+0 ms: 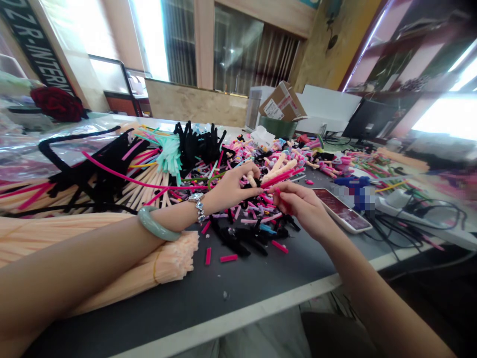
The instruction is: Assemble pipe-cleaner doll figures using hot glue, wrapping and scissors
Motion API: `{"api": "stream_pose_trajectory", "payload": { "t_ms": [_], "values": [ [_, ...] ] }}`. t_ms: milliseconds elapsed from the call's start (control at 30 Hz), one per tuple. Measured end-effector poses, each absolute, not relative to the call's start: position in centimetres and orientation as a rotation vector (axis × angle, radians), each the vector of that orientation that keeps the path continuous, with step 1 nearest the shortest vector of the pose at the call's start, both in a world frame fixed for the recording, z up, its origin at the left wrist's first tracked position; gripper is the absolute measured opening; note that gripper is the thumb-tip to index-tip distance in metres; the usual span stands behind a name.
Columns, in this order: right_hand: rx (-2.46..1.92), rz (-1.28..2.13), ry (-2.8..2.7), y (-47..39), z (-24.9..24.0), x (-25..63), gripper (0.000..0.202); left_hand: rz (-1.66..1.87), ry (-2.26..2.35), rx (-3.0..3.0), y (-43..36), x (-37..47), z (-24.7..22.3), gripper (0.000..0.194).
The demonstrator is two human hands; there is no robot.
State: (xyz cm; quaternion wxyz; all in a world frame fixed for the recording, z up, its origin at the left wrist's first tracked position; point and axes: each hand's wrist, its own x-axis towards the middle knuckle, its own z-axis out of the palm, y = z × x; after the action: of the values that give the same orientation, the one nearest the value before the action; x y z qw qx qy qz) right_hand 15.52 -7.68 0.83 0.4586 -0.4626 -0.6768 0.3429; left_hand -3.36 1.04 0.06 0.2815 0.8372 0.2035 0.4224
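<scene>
Just below the fingers, loose pink offcuts (273,218) and black fuzzy pieces (233,239) crowd the desk (257,276), so a dropped bit could be lost among them; a slack pinch would be the likely cause. Behind the left wrist, a long pink stem (130,175) might snag on the bracelet (200,205). The left hand's (236,186) fingers seem curled around the near end of a peach fuzzy piece (281,170). Opposite, the right hand's (301,205) fingers pinch a small pink piece (277,191), almost no gap showing.
</scene>
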Motion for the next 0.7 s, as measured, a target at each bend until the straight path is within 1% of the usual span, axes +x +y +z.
{"api": "stream_pose_trajectory", "payload": {
  "t_ms": [167,233,367,533,700],
  "values": [
    [-1.357,0.491,-1.854,-7.98,0.94,15.04,0.037,1.117,0.536,2.209,0.82,-3.22,0.04,0.025],
    [-1.399,0.369,-1.915,-8.01,0.85,14.95,0.038,1.110,0.533,2.206,0.72,-3.19,0.06,0.024],
    [-1.430,0.208,-1.988,-8.06,0.72,14.88,0.034,1.100,0.534,2.203,0.64,-3.17,0.12,0.024],
    [-1.499,0.196,-2.017,-8.05,0.83,14.89,0.031,1.116,0.536,2.182,0.84,-3.09,0.17,0.026],
    [-1.516,0.241,-1.981,-7.86,0.86,15.11,0.036,1.143,0.571,2.118,1.06,-3.01,0.12,0.030]
  ]
}}
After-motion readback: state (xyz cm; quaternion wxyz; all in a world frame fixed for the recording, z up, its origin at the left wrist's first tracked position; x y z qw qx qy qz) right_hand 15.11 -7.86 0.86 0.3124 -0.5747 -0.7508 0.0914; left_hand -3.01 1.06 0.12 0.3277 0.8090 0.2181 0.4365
